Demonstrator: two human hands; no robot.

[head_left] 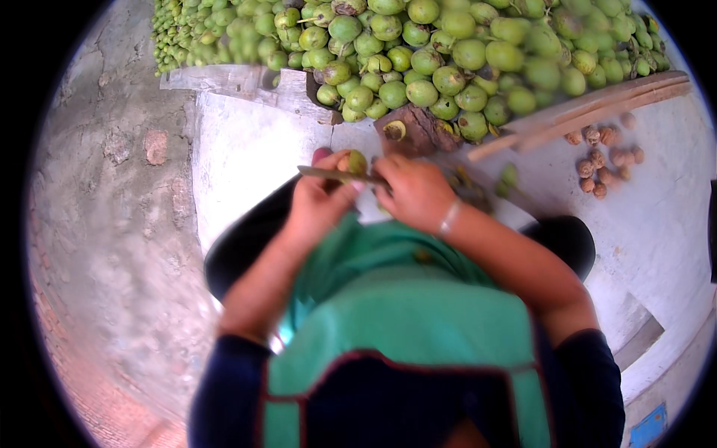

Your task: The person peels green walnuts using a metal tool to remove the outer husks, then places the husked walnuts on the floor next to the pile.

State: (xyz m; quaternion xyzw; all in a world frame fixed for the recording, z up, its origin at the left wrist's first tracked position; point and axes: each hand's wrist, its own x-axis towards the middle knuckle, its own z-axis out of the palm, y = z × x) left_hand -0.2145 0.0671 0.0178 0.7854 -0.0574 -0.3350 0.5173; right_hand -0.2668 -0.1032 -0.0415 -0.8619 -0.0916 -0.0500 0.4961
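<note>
- A small green fruit (358,161) is held by the left hand (320,198), its fingertips closed around it; the fruit is raised between the two hands, in front of the apron.
- A knife (323,172) is gripped in the right hand (418,193), with the blade pointed to the left, across the near side of the fruit and over the left fingers; whether the skin is being cut cannot be told.
- A pale band (449,216) is worn on the right wrist.
- A green apron (418,317) with dark red edging is worn over dark clothing, and its lower part is spread between the knees.
- At the far side, a large pile of green fruits (422,92) is heaped, some marked with dark patches.
- The pile is edged by a weathered board (239,84) on the left and by a long brown plank (590,112) on the right.
- Between them, just beyond the hands, a brown block (422,128) is seen, with a piece of cut husk (394,131) lying on it.
- To the right, round brown nuts (597,157) are scattered on the pale floor (642,224), near the plank.
- Nearer the right hand, a blurred green piece (509,178) is seen.
- On the left, the pale floor is bordered by rough, cracked cement (134,194).
</note>
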